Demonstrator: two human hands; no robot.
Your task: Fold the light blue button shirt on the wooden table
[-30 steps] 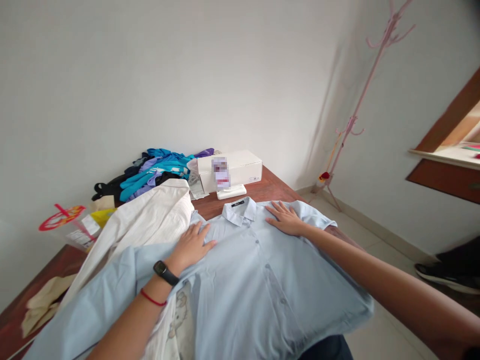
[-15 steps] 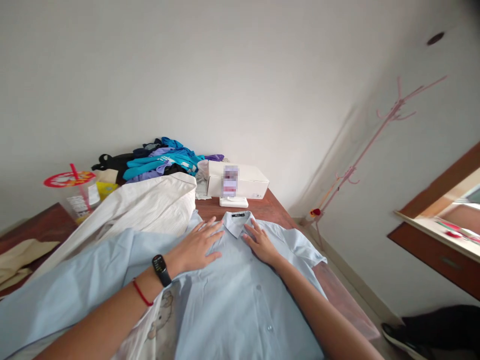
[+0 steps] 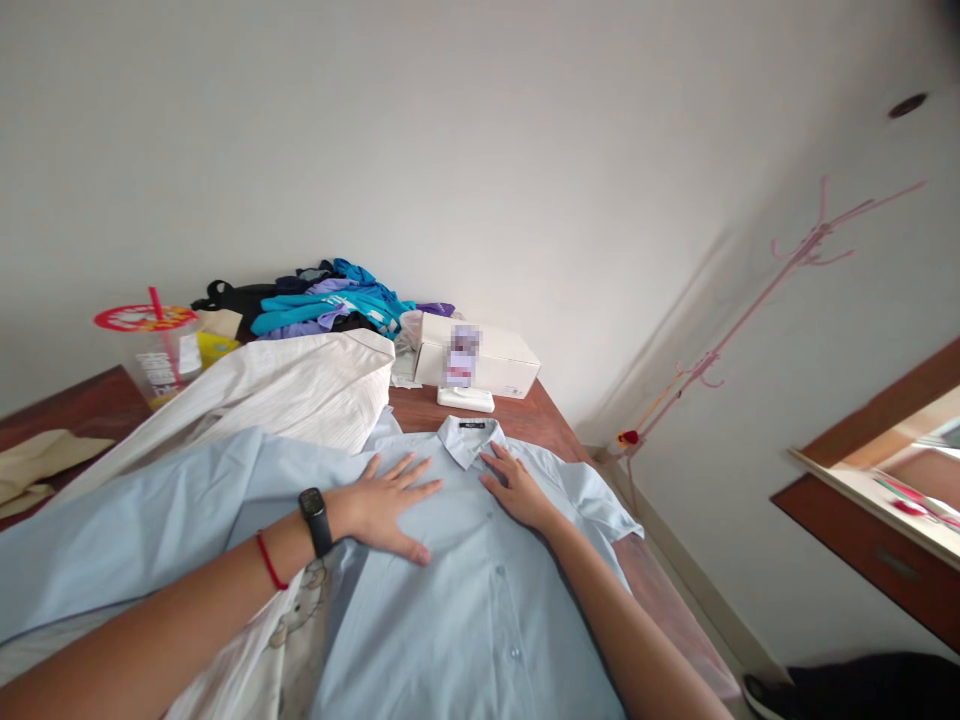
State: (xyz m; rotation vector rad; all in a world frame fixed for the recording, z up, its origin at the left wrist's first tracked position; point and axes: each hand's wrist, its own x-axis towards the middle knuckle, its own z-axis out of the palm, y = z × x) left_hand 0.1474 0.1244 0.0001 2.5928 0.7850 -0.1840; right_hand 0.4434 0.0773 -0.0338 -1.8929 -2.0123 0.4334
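Note:
A light blue short-sleeved shirt (image 3: 465, 570) lies face up on the wooden table, its collar pointing away from me and its buttons running down the front. My left hand (image 3: 386, 505), with a black watch on the wrist, rests flat on the chest left of the collar, fingers spread. Just right of the collar, my right hand (image 3: 517, 488) lies on the cloth with its fingers stretched out. Neither hand grips anything. Another light blue garment (image 3: 150, 500) spreads out to the left, partly under my left forearm.
Behind lie a white striped garment (image 3: 300, 385) and a pile of coloured clothes (image 3: 330, 305). A white box (image 3: 499, 360) stands past the collar. A plastic cup (image 3: 150, 360) with a straw is at the left. A pink coat rack (image 3: 750, 300) stands beyond the table (image 3: 540, 412).
My left hand has slid left and slightly toward me, away from the collar, with its fingers more spread. My right hand stays beside the collar. The view has shifted slightly.

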